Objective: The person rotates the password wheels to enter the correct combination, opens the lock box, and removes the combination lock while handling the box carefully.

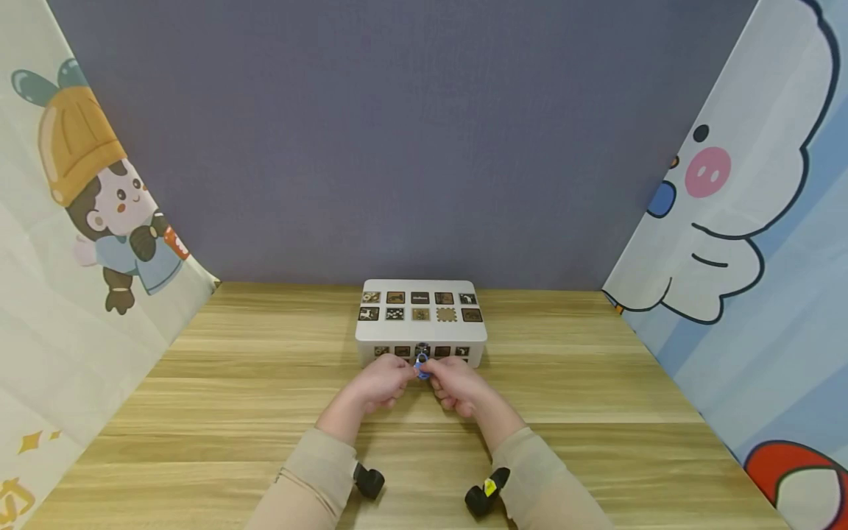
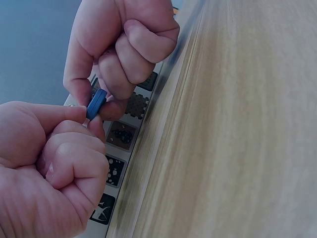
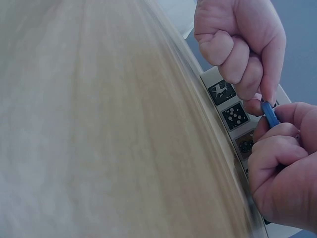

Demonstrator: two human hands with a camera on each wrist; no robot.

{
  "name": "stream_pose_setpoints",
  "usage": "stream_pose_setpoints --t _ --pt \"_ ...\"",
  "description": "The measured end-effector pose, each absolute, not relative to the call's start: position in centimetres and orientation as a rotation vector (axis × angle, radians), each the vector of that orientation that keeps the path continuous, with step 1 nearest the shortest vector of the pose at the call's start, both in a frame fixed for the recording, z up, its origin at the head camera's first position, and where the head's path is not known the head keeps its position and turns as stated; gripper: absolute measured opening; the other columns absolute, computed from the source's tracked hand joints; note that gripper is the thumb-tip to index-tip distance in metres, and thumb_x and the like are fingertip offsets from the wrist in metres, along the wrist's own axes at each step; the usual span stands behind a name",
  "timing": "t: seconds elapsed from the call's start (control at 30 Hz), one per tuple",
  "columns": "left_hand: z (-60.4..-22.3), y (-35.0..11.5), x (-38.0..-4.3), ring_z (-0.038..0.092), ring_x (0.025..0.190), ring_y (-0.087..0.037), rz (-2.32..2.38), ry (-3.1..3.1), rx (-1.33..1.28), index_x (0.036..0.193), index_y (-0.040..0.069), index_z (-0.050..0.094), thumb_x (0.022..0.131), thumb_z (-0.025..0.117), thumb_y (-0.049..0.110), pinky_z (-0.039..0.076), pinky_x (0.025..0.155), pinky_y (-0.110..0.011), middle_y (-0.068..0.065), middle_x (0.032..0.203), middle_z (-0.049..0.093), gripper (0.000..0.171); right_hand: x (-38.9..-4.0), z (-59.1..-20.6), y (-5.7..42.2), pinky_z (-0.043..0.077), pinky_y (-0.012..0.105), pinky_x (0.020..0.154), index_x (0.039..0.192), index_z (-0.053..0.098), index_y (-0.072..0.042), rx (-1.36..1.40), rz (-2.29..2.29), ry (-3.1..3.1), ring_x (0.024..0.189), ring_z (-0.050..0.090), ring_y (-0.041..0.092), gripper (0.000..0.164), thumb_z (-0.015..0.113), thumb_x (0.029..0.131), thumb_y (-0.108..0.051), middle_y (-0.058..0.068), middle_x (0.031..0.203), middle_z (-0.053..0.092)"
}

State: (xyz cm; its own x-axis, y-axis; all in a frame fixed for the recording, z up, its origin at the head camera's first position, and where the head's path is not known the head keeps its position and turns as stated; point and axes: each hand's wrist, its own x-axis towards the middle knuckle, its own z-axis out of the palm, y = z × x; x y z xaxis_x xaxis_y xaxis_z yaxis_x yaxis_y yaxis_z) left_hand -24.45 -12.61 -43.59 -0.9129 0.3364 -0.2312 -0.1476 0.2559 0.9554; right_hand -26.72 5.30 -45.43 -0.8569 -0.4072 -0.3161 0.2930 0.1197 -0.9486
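A small blue padlock hangs at the metal latch on the front of a white box. My left hand pinches the padlock from the left between thumb and forefinger. From the other side my right hand pinches it too, its remaining fingers curled under. Seen from the left wrist, the padlock shows edge-on between both sets of fingertips. The right wrist view has the padlock partly covered by the fingers. Small dark picture squares decorate the box's lid and front.
The box stands on a wood-grain table, near a grey back panel. Cartoon-printed cloths hang at the left and right. A black wrist mount is strapped at the left sleeve, another mount at the right.
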Motion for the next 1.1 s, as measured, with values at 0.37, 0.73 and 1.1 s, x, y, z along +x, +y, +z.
stream_pose_setpoints --t 0.37,0.73,1.1 --pt "-43.7 -12.6 -24.5 0.028 0.038 -0.007 1.692 2.15 0.173 0.104 -0.007 0.062 0.094 0.051 0.017 0.026 0.035 -0.02 0.007 0.05 0.034 0.028 -26.7 -45.3 5.4 0.019 0.021 0.034 0.065 0.044 -0.011 -0.093 -1.804 1.877 0.039 0.021 0.007 0.032 0.062 0.084 -0.029 -0.006 0.048 0.029" --pt "-43.7 -12.7 -24.5 0.028 0.037 -0.007 1.691 2.164 0.18 0.104 -0.006 0.062 0.094 0.052 0.017 0.026 0.035 -0.02 0.007 0.049 0.033 0.028 -26.7 -45.1 5.8 0.018 0.02 0.035 0.079 0.055 -0.007 -0.104 -1.852 1.841 0.04 0.02 0.006 0.024 0.062 0.087 -0.029 -0.006 0.05 0.027" --pt "-43.7 -12.7 -24.5 0.029 0.037 -0.007 1.687 2.161 0.171 0.107 -0.007 0.062 0.094 0.052 0.017 0.027 0.035 -0.02 0.006 0.05 0.035 0.029 -27.0 -45.0 6.8 0.019 0.02 0.036 0.086 0.06 -0.003 -0.09 -1.843 1.833 0.042 0.021 0.007 0.033 0.062 0.089 -0.036 -0.007 0.051 0.028"
